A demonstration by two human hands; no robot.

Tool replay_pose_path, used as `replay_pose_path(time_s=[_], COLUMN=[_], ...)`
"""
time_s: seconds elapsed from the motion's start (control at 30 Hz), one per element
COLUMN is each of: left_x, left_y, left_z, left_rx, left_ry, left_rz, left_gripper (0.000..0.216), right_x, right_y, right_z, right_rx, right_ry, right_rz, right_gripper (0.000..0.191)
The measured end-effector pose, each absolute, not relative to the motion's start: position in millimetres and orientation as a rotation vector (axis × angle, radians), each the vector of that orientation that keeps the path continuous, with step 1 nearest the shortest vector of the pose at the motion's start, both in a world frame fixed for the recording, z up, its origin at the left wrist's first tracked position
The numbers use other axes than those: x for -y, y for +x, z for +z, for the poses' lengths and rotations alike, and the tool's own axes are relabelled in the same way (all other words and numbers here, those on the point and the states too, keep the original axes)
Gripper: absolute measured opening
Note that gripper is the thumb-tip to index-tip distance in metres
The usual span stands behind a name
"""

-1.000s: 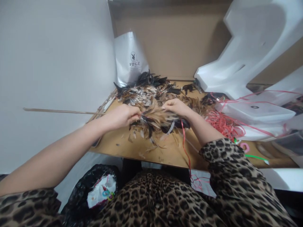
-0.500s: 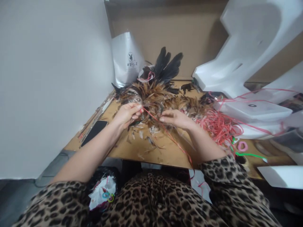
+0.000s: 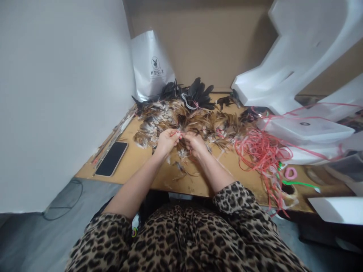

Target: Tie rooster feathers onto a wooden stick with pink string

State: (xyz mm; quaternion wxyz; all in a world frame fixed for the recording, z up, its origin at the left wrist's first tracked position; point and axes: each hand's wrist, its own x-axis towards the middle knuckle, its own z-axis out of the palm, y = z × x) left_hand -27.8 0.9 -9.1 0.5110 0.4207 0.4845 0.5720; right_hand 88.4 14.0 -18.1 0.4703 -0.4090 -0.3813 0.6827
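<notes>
Both hands meet above the near edge of a pile of brown and white feathers [image 3: 154,122]. My left hand [image 3: 166,142] is closed in a pinch on a thin red ribbon [image 3: 177,133]. Fingertips almost touching it, my right hand [image 3: 196,144] is also pinched on the ribbon; how the ribbon runs between the fingers is too small to make out. Black feathers [image 3: 200,92] lie behind the brown ones, with a white loop [image 3: 188,102] and a bit of pink ribbon on them. Loose feathers [image 3: 181,170] are scattered below my hands.
On the right lies a tangle of red ribbon [image 3: 259,151], beside a pink ring [image 3: 290,173] and a green strip [image 3: 300,184]. A phone [image 3: 112,158] rests at the table's left. A silver-white bag [image 3: 153,68] stands behind. White foam pieces [image 3: 263,87] rise at right.
My right hand has moved left to meet my left hand, which shifted slightly right. The ribbon stretched between them is now bunched at the fingers. The black feathers and white loop have dropped lower.
</notes>
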Motion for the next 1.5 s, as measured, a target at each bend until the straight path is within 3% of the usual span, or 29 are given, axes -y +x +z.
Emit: replay_pose_path(time_s=[0.2,0.37,0.67,0.87,1.1,1.27,1.5], left_x=[-8.6,-16.3,-7.9,9.7,18.9,9.4,10.7], left_y=[-23.6,-27.0,-26.4,-10.3,3.1,4.0,6.7], left_z=[-25.8,-43.9,-39.3,-30.7,-22.5,-16.3,-12.0], left_rx=[-1.265,-1.474,-1.79,-1.681,-1.348,-1.099,-0.89], left_ry=[1.2,1.514,1.861,2.07,1.427,0.785,0.619], left_rz=[1.397,1.443,1.39,1.406,1.603,1.467,1.249], left_gripper=[0.011,0.004,0.014,0.03,0.02,0.016,0.014], right_x=[-18.8,-14.2,-13.3,-16.8,-12.6,-13.0,-16.5], right_y=[82.2,77.8,75.1,84.4,101.3,111.7,122.9], right_z=[-36.3,-42.4,-35.7,-22.7,-15.6,-17.5,-25.2], right_rx=[0.943,0.969,0.848,0.806,0.859,0.857,0.792], right_ry=[-1.147,-1.101,-1.062,-1.096,-1.074,-1.017,-0.934], right_rz=[1.318,1.246,1.426,1.449,1.5,1.578,1.705], right_gripper=[0.022,0.017,0.028,0.038,0.037,0.037,0.033])
